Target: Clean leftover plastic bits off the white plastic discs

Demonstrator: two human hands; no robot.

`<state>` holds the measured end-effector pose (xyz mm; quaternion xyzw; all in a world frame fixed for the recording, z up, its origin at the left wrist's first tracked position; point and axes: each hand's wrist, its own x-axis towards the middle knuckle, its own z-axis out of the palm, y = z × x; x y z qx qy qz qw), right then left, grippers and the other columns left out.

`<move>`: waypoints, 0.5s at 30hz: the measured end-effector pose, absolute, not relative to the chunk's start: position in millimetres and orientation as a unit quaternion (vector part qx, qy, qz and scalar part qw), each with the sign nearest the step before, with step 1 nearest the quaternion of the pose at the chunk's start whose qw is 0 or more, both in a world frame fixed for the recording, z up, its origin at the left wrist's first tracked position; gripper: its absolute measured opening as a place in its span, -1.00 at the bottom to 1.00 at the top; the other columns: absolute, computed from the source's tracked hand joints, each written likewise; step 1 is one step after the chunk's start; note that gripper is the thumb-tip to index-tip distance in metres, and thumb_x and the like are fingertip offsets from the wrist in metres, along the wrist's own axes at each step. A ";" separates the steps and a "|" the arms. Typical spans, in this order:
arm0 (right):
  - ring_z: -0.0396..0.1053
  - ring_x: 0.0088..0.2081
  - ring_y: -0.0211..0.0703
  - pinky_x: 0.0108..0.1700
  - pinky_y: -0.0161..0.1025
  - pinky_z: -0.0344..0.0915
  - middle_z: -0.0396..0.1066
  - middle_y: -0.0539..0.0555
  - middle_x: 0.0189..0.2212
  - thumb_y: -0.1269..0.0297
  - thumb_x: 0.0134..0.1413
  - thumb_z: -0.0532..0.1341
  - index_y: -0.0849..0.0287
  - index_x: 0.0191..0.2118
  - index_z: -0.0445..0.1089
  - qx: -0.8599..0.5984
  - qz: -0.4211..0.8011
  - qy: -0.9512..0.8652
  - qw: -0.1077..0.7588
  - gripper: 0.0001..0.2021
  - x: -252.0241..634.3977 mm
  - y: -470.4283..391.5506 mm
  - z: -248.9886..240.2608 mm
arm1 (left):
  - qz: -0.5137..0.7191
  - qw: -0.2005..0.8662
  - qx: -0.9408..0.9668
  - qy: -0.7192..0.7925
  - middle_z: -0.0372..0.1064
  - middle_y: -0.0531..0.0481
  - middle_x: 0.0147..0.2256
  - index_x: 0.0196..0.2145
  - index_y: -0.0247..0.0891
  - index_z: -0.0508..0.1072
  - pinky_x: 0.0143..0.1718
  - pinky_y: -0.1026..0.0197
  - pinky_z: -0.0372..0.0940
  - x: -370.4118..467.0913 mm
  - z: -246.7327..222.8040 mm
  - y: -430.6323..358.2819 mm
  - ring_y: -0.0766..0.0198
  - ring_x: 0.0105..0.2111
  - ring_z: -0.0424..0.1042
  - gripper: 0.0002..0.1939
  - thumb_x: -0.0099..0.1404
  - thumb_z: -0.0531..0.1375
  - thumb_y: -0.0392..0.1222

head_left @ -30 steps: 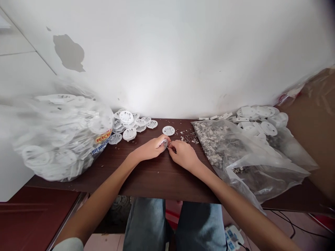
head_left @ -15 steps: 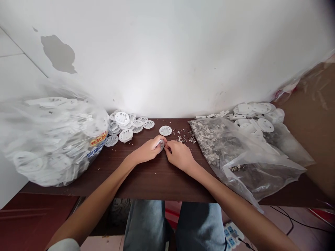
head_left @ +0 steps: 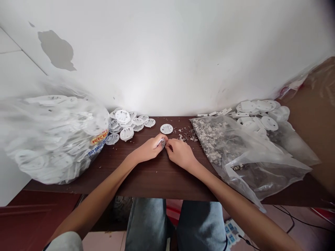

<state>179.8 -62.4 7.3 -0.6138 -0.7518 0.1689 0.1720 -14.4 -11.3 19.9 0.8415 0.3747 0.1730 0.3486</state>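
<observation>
My left hand (head_left: 149, 149) is closed on a round white plastic disc (head_left: 162, 143), tilted up on its edge and mostly covered by the fingers. Against the disc's right side, my right hand (head_left: 180, 152) has its fingertips pinched together; whatever they hold is too small to make out. Just beyond both hands, a slotted white disc (head_left: 166, 129) lies flat on the dark brown table (head_left: 157, 184). Tiny loose pieces (head_left: 187, 134), pale and dark, are scattered to the right of that disc.
A large clear bag (head_left: 57, 150) stuffed with white discs bulges at the left, beside a pile of slotted discs (head_left: 127, 133). On the right lie a bag of small parts (head_left: 211, 136) and stacked white discs (head_left: 269, 123). A cardboard box (head_left: 314, 104) stands far right.
The view has shifted slightly. Both hands stay together at the held disc, with only a small change in finger position.
</observation>
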 end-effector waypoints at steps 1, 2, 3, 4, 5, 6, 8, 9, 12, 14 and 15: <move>0.47 -0.15 -0.08 -0.25 -0.25 0.13 0.55 0.08 -0.14 0.28 0.41 0.13 0.07 -0.18 0.47 -0.612 0.171 -0.752 0.173 -0.84 180.3 -62.3 7.2 | 0.172 0.347 0.841 0.378 0.48 0.00 -0.23 0.09 -0.13 0.35 -0.19 0.15 0.29 -14.7 20.3 -11.6 0.17 -0.30 0.41 -0.72 0.50 -0.01 -0.17; 0.47 -0.14 -0.09 -0.25 -0.25 0.13 0.55 0.08 -0.13 0.28 0.41 0.14 0.07 -0.17 0.47 -0.610 0.172 -0.754 0.174 -0.84 181.0 -62.3 6.9 | 0.170 0.347 0.840 0.381 0.48 0.00 -0.23 0.09 -0.13 0.35 -0.19 0.14 0.28 -15.0 20.7 -11.9 0.17 -0.31 0.40 -0.72 0.51 -0.02 -0.16; 0.47 -0.14 -0.09 -0.24 -0.26 0.14 0.55 0.07 -0.13 0.28 0.41 0.14 0.07 -0.17 0.47 -0.608 0.172 -0.755 0.175 -0.84 181.7 -62.3 6.5 | 0.168 0.347 0.839 0.384 0.48 0.00 -0.23 0.10 -0.13 0.35 -0.19 0.14 0.28 -15.5 21.0 -12.2 0.17 -0.30 0.40 -0.71 0.51 -0.02 -0.15; 0.47 -0.14 -0.09 -0.24 -0.26 0.14 0.55 0.07 -0.13 0.28 0.41 0.14 0.07 -0.17 0.47 -0.606 0.171 -0.757 0.176 -0.84 182.3 -62.4 6.0 | 0.167 0.348 0.838 0.386 0.49 0.00 -0.21 0.11 -0.13 0.36 -0.18 0.13 0.29 -15.9 21.2 -12.4 0.17 -0.29 0.41 -0.70 0.52 -0.03 -0.15; 0.47 -0.14 -0.10 -0.24 -0.26 0.14 0.55 0.07 -0.13 0.28 0.42 0.14 0.07 -0.17 0.47 -0.604 0.170 -0.758 0.178 -0.85 182.8 -62.5 5.4 | 0.168 0.348 0.837 0.387 0.49 -0.02 -0.19 0.11 -0.13 0.36 -0.17 0.13 0.29 -16.3 21.3 -12.6 0.16 -0.27 0.41 -0.69 0.52 -0.03 -0.14; 0.47 -0.14 -0.10 -0.24 -0.26 0.13 0.55 0.07 -0.13 0.28 0.41 0.14 0.07 -0.17 0.46 -0.603 0.168 -0.759 0.180 -0.85 183.2 -62.8 4.8 | 0.170 0.349 0.837 0.386 0.50 -0.03 -0.17 0.12 -0.14 0.36 -0.15 0.12 0.30 -16.6 21.2 -12.8 0.15 -0.25 0.42 -0.69 0.52 -0.03 -0.13; 0.47 -0.15 -0.10 -0.26 -0.26 0.12 0.54 0.06 -0.14 0.29 0.41 0.14 0.07 -0.18 0.46 -0.601 0.162 -0.760 0.185 -0.86 183.2 -63.6 3.8 | 0.176 0.348 0.836 0.385 0.51 -0.06 -0.12 0.12 -0.15 0.36 -0.10 0.10 0.32 -17.0 20.6 -12.6 0.13 -0.20 0.44 -0.69 0.53 -0.03 -0.11; 0.47 -0.15 -0.11 -0.27 -0.25 0.11 0.55 0.06 -0.14 0.29 0.40 0.14 0.07 -0.18 0.45 -0.600 0.161 -0.761 0.188 -0.86 183.0 -64.2 3.6 | 0.176 0.348 0.836 0.386 0.52 -0.07 -0.11 0.12 -0.15 0.37 -0.09 0.09 0.32 -17.1 20.1 -12.3 0.13 -0.18 0.45 -0.68 0.53 -0.02 -0.11; 0.46 -0.18 -0.12 -0.29 -0.25 0.08 0.55 0.04 -0.17 0.30 0.38 0.15 0.07 -0.21 0.44 -0.597 0.164 -0.760 0.198 -0.87 182.5 -65.6 3.9 | 0.174 0.346 0.836 0.390 0.53 -0.08 -0.06 0.12 -0.14 0.37 -0.04 0.08 0.34 -17.4 18.6 -11.6 0.11 -0.14 0.47 -0.69 0.53 -0.02 -0.11; 0.46 -0.20 -0.13 -0.27 -0.26 0.10 0.55 0.04 -0.18 0.31 0.36 0.16 0.08 -0.24 0.44 -0.595 0.176 -0.756 0.209 -0.87 184.4 -64.8 5.2 | 0.177 0.341 0.837 0.390 0.53 -0.10 -0.02 0.14 -0.14 0.36 0.00 0.07 0.35 -18.0 18.3 -12.0 0.10 -0.10 0.49 -0.68 0.54 -0.02 -0.10; 0.45 -0.21 -0.13 -0.25 -0.26 0.11 0.55 0.04 -0.19 0.31 0.34 0.17 0.09 -0.26 0.44 -0.594 0.185 -0.752 0.218 -0.87 186.6 -63.4 6.2 | 0.182 0.339 0.836 0.390 0.53 -0.11 0.02 0.17 -0.14 0.34 0.02 0.06 0.36 -18.6 18.6 -12.5 0.10 -0.08 0.50 -0.67 0.55 -0.02 -0.08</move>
